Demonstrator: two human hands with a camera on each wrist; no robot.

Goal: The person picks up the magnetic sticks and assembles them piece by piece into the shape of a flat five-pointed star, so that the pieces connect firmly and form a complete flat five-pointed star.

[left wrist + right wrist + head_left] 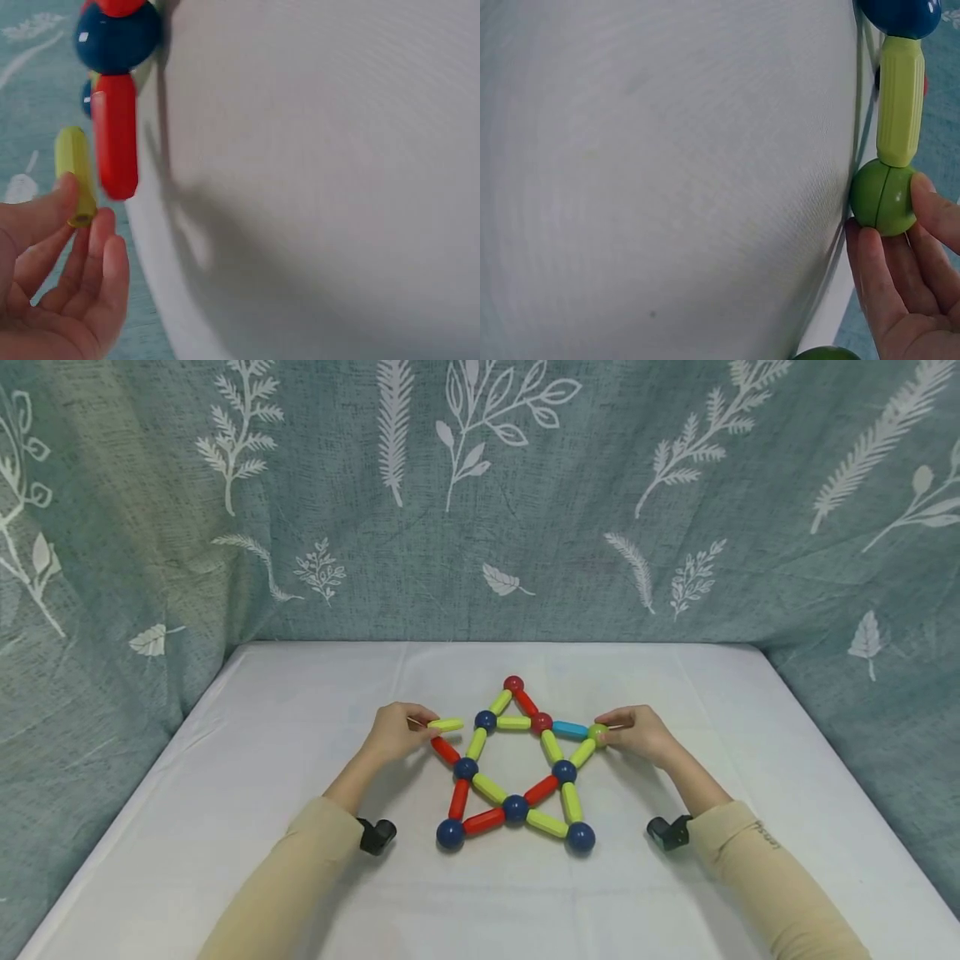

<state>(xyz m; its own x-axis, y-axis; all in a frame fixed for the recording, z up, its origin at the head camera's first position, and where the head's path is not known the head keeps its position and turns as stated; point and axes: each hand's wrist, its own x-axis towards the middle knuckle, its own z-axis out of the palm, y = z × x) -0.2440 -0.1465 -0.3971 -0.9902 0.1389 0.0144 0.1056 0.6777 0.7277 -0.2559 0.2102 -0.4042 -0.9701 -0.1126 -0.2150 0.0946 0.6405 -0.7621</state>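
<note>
On the table lies a flat star of magnetic rods and balls. My left hand [401,729], at the star's upper left, pinches a yellow-green rod [447,725] between thumb and fingers. In the head view its free end points at a dark blue ball [486,720], a small gap apart. Close beside it, a red rod [115,139] sticks out from another dark blue ball [118,37]. My right hand [637,732] holds the green ball [885,196] at the star's right tip by thumb and fingertips. A blue rod [570,729] and a yellow-green rod [900,101] meet that ball.
A white cloth [300,693] covers the table, and a patterned grey-green curtain [480,568] hangs behind it. Black wrist cameras [377,836] sit at both cuffs. Part of a green round thing [826,353] shows at the bottom of the right wrist view.
</note>
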